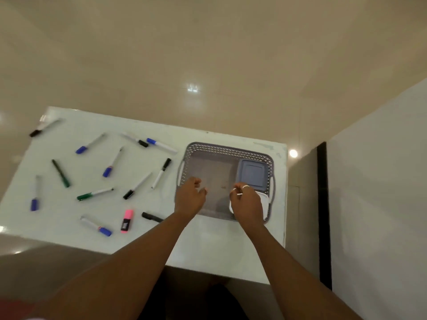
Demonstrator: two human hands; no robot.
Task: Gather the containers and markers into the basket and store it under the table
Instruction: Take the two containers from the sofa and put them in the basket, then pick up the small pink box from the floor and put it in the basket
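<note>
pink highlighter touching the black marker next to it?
Apart. The head view shows bare table between the pink highlighter and the black marker to its right.

Basket with two containers, markers loose on the table

My grey perforated basket (225, 150) sits upright at the table's right end, holding a blue-grey lidded container (253, 173) in its far right corner and a white one (264, 199) nearer me. The markers (113, 162), blue, green and black, plus a pink highlighter (127, 221), lie scattered to its left.
</note>
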